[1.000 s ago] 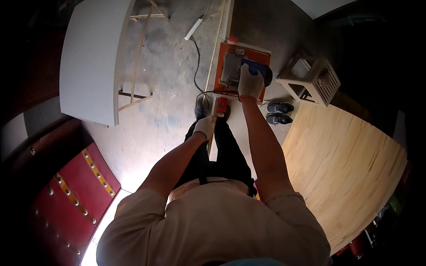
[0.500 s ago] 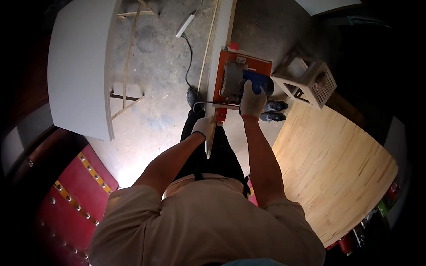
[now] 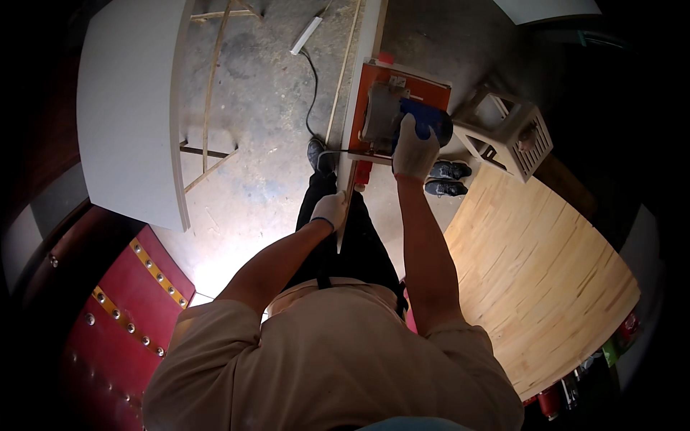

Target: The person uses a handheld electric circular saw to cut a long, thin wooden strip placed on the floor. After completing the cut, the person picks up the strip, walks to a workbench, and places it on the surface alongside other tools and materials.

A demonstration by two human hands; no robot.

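Orange-based power tool (image 3: 392, 108) on narrow white board (image 3: 359, 108), gloved right hand (image 3: 413, 149) clasping its blue handle (image 3: 429, 118), gloved left hand (image 3: 330, 210) gripping board's near end, concrete floor (image 3: 266, 108), wooden panel (image 3: 535, 266) right.

Both the left glove (image 3: 332, 210) and the right glove (image 3: 413, 152) are white, and the saw (image 3: 402, 118) has a blue body on an orange base. The shirt (image 3: 338, 359) is beige and the trousers (image 3: 345, 230) black. On the left a white board (image 3: 129, 108) lies above a red panel (image 3: 108, 309) with a gold studded strip, and on the right is a pale striped wooden tabletop (image 3: 532, 273).
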